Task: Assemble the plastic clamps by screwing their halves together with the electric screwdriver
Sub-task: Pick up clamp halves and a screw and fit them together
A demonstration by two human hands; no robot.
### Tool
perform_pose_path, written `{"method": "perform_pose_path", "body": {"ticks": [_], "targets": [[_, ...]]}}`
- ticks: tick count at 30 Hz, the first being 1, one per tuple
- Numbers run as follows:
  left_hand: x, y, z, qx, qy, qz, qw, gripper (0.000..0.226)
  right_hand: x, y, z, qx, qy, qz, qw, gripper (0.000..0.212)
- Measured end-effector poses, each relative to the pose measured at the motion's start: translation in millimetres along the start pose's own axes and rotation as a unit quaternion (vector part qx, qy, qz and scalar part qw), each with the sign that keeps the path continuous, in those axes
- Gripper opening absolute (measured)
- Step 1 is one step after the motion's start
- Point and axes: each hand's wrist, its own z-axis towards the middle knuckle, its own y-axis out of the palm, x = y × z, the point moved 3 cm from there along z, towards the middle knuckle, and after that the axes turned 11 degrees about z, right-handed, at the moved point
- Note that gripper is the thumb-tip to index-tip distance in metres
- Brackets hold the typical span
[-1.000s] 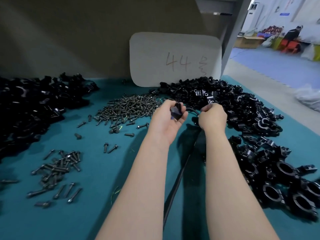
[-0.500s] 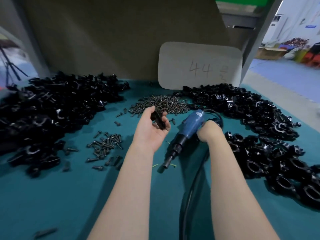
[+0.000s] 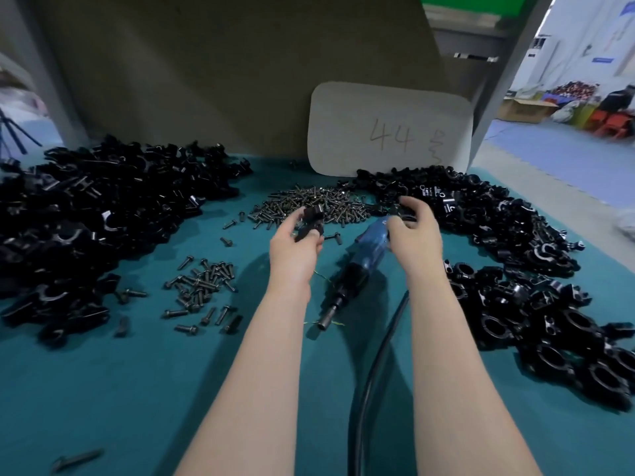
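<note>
Black clamp in left grip, right grip unclear over blue screwdriver, screws beyond.

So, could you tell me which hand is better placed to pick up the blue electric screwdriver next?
Right. The right hand hovers at the rear end of the blue electric screwdriver with loose fingers, while the left hand is occupied, gripping a black plastic clamp piece.
</note>
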Motion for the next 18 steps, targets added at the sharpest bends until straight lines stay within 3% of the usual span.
{"method": "perform_pose_path", "body": {"ticks": [3,5,12,18], "targets": [[-0.5,-12.1,0.4,0.069,0.081,0.162,0.981,0.029,-1.0,39.1,-12.9,-0.120,0.120,0.199,0.965,0.031],[-4.8,-20.2,1.1,0.097,0.128,0.202,0.966,0.022,1.7,63.0,-21.3,-0.175,0.167,0.224,0.944,0.029],[-10.5,-39.0,13.6,0.128,0.141,0.141,0.972,0.027,8.0,88.9,-24.6,-0.223,0.138,0.218,0.940,0.026],[-8.0,-38.4,17.8,0.089,0.112,0.006,0.990,0.038,11.6,92.8,-27.5,-0.245,0.085,0.211,0.943,0.027]]}}
